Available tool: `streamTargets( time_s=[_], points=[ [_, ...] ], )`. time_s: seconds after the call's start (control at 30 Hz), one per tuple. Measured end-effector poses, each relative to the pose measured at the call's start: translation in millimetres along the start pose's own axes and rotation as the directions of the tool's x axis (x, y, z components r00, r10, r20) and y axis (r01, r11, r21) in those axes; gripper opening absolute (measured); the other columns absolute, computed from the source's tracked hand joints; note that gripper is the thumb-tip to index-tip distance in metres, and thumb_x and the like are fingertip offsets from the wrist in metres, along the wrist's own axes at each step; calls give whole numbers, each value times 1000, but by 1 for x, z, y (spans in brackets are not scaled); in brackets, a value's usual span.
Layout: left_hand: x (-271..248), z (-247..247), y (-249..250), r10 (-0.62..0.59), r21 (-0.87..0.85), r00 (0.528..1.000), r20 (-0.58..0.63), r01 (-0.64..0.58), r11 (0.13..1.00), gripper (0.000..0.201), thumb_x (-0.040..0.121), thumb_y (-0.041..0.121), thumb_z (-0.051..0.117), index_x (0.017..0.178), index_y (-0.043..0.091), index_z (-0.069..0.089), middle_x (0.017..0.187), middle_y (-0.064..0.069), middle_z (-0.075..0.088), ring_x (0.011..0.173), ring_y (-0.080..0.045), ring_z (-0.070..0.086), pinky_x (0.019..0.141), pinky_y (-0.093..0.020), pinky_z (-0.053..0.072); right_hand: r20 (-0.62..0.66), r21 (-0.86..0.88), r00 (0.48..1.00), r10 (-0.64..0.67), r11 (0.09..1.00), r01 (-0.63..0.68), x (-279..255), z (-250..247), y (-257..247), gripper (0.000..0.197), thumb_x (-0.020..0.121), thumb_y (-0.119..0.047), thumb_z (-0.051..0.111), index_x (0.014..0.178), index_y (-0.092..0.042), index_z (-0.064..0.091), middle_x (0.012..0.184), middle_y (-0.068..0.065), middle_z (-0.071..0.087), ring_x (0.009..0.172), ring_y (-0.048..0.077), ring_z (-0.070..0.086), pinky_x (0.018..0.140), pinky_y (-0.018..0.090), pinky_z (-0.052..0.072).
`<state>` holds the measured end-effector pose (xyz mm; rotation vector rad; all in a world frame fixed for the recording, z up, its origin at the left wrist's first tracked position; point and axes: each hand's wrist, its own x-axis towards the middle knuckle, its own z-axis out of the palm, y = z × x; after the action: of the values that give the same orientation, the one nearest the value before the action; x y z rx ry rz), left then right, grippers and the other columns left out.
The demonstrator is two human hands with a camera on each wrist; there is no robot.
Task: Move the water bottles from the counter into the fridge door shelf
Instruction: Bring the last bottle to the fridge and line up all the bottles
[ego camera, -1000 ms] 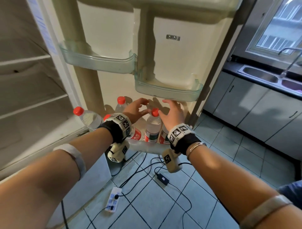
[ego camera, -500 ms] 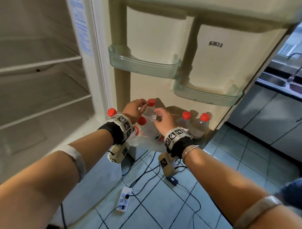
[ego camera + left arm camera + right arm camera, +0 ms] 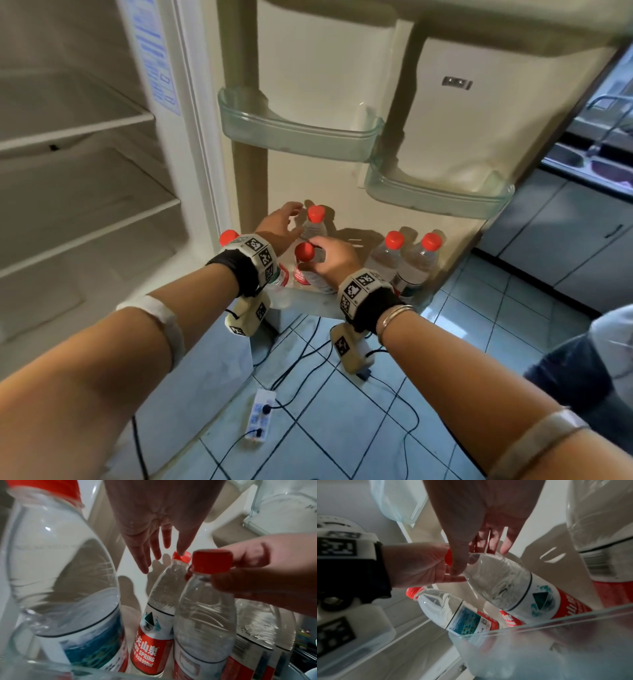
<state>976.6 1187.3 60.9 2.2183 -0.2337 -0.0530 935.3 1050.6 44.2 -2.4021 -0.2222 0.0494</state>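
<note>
The right hand [image 3: 330,258] has its fingers [image 3: 243,558] curled round the neck of a water bottle [image 3: 202,615], pinching just under its red cap [image 3: 212,561]; holding it there likely lets the bottle drop straight down between its neighbours. The left hand [image 3: 279,228] is slack, its fingers [image 3: 145,555] straight and spread with nothing in them, hovering beside the cap of the rear bottle [image 3: 313,224], probably to steady it or keep a gap free. The held bottle already stands inside the bottom door shelf [image 3: 539,627], touching the bottle behind it. A third bottle [image 3: 65,581] sits at the left end and two more bottles [image 3: 404,263] at the right end, apart from the middle pair. The two upper door bins [image 3: 298,137] hold nothing that shows. The task looks nearly done.
</note>
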Motion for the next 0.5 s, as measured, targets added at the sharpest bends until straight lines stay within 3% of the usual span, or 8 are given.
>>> streamTargets(
  time_s=[0.1,0.17,0.3,0.5],
  points=[
    [11,9,4,-13,38,999,43,11,999,54,87,22,60,136,12,38,136,-10,52,126,-27,48,106,-35,37,-88,92,996,18,996,-10,-6,-15,10,33,80,-24,67,112,-15,62,110,7,66,100,19,57,85,25,39],
    [17,17,7,-45,43,998,41,44,998,50,87,25,60,132,13,40,132,-11,56,122,-28,51,100,-34,38,-139,144,988,73,988,-53,-8,-25,19,34,81,-23,65,113,-14,60,108,6,65,95,17,55,85,28,41],
    [24,30,14,-86,14,996,-22,86,996,42,88,21,58,125,7,42,124,-16,58,115,-33,55,92,-35,40,-192,175,972,135,979,-101,-7,-33,33,32,83,-24,63,112,-12,59,105,6,64,95,20,58,87,35,46],
    [23,32,15,-47,61,998,-41,49,997,34,91,12,53,121,3,42,120,-21,59,109,-35,55,84,-33,36,-247,188,951,188,972,-143,-2,-33,43,24,86,-22,60,106,-10,57,103,9,63,92,20,55,82,29,40]
  ],
)
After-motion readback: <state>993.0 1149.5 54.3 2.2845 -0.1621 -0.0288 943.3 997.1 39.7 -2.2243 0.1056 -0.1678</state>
